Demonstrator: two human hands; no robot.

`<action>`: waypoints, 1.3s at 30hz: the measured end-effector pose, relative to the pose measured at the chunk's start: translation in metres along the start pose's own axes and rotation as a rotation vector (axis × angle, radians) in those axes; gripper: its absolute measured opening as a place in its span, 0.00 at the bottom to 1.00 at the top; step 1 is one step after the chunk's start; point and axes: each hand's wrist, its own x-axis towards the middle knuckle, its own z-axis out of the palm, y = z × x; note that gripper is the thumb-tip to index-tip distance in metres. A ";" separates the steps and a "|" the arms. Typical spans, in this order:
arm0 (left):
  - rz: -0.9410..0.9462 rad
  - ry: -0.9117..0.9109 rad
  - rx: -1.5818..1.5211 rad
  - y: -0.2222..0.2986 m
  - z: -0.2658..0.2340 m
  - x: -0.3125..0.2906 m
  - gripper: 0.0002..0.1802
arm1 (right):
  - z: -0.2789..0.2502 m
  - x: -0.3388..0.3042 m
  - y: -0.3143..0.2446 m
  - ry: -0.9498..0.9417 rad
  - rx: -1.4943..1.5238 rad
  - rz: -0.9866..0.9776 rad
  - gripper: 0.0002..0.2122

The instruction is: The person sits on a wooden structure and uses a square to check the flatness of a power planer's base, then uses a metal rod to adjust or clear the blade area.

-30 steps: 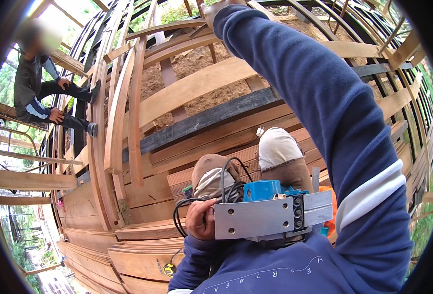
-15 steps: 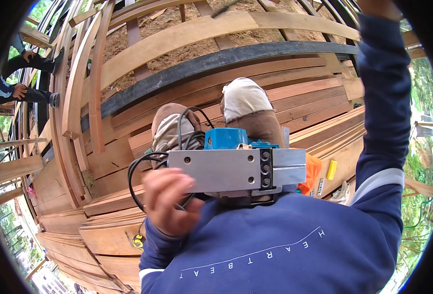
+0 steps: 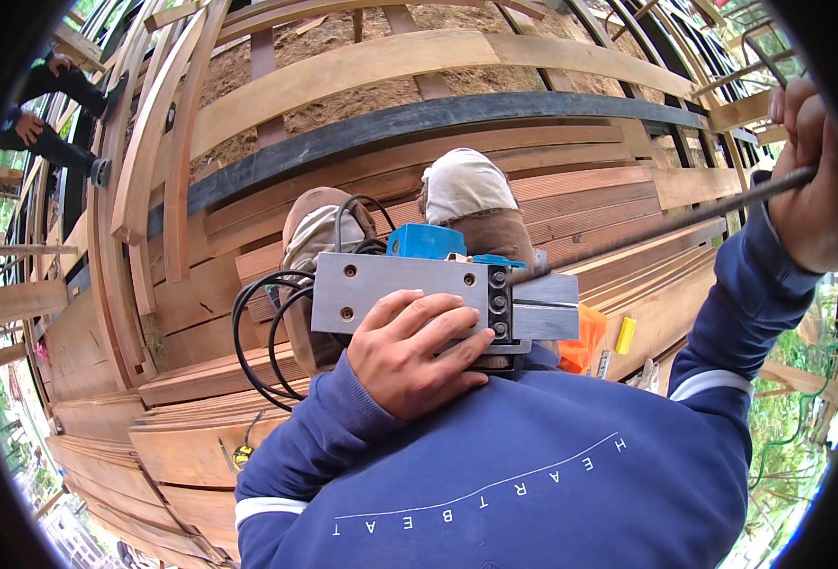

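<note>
An electric hand planer (image 3: 391,280) with a blue body lies upside down on my lap, its flat metal sole facing up. My left hand (image 3: 424,356) rests over the planer's near edge and steadies it, thumb close to the row of bolts (image 3: 499,303) on the dark blade block. At the right, my right hand (image 3: 810,180) is closed round a long dark metal rod (image 3: 665,228). The rod slants down to the left, and its tip reaches the bolt nearest the far edge. What kind of tool the rod is, I cannot make out.
Stacked timber boards (image 3: 590,204) lie beneath and around my knees. A black cable (image 3: 267,313) loops at the planer's left. To the right are an orange cloth (image 3: 582,337) and a yellow block (image 3: 626,335). A tape measure (image 3: 241,456) lies left; another person's legs (image 3: 68,90) show far left.
My left hand has moved right, from beside the planer onto its edge. My right hand has come down from the upper right, bringing the rod's tip to the blade bolts.
</note>
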 end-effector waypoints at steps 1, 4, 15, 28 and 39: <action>-0.006 -0.002 -0.005 0.000 0.000 0.000 0.24 | 0.000 -0.002 -0.003 -0.006 0.020 -0.002 0.15; -0.020 -0.011 -0.015 0.002 -0.001 -0.001 0.24 | 0.014 -0.001 -0.015 -0.008 0.103 -0.015 0.17; -0.029 -0.015 -0.025 0.000 -0.002 -0.002 0.24 | 0.033 0.005 -0.024 -0.079 0.206 -0.097 0.16; -0.014 0.005 -0.040 -0.002 -0.001 -0.002 0.24 | 0.064 0.014 -0.031 0.001 0.354 -0.110 0.17; 0.033 0.078 0.078 0.009 0.014 -0.021 0.17 | 0.092 0.028 -0.080 0.110 0.024 0.173 0.12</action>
